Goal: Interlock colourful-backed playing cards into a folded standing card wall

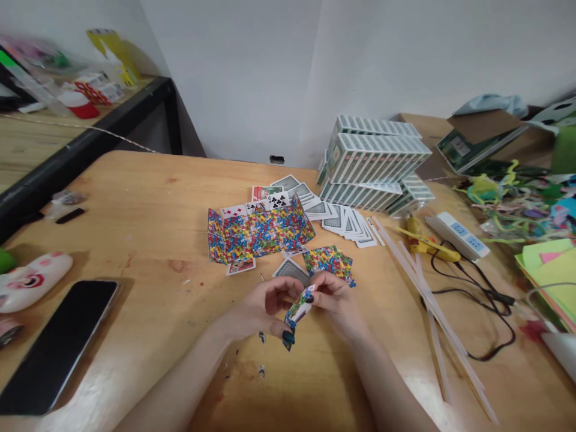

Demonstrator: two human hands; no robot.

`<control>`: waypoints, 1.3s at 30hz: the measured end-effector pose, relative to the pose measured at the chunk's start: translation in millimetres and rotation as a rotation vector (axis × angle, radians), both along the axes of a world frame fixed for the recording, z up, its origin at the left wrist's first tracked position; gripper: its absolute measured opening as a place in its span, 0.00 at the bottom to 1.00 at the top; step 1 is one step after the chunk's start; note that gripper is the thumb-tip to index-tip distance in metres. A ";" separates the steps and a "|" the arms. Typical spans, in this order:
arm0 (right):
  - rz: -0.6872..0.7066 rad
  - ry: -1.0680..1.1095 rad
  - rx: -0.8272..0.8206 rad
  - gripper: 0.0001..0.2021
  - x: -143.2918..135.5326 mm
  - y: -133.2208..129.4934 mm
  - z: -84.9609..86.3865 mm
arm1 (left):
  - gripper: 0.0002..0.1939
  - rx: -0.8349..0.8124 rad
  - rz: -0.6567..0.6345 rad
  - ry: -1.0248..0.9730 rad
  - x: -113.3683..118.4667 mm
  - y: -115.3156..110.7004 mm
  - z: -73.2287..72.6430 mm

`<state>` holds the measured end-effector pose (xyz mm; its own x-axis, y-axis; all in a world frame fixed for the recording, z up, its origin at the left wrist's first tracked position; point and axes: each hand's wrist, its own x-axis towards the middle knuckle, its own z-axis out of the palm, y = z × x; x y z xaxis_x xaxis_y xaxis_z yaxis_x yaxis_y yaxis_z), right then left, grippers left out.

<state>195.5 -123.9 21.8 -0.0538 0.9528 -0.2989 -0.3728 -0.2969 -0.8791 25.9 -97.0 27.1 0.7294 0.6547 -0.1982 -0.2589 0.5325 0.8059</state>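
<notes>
A small folded piece of multicoloured patterned card (299, 307) is held between both hands near the table's front. My left hand (265, 309) pinches its lower left end, thumb in front. The upper right end is gripped by my right hand (335, 300), its thumb on the pale inner side. Just behind my hands lie a face-down grey-backed card (291, 271) and flat patterned pieces (330, 262). Farther back stands a folded patterned panel (258, 233), with playing cards (234, 211) showing along its top edge. Fanned cards (348, 223) spread to its right.
Striped card boxes (380, 157) are stacked at the back right. Clear glue sticks (432, 306), a yellow glue gun (427, 245) and a power strip (458, 234) with cables lie right. A black phone (60, 345) and white plush case (38, 279) lie left.
</notes>
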 end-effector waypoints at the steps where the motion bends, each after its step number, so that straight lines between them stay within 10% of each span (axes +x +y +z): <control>1: -0.004 0.008 -0.005 0.09 -0.3 -0.1 0.4 | 0.29 0.005 0.005 0.002 -0.1 0.0 0.2; 27: 0.013 -0.047 0.054 0.07 10.4 -0.5 -1.1 | 0.15 -0.180 0.156 0.075 -4.6 0.8 -9.6; 39: -0.028 -0.286 0.036 0.13 -1.9 -0.6 -5.4 | 0.14 0.447 0.431 0.606 4.6 -3.4 -15.7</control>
<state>193.6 -124.6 16.4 0.0543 0.9630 -0.2638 -0.1155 -0.2564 -0.9597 30.5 -100.4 11.4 0.2515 0.9590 -0.1306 0.1767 0.0872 0.9804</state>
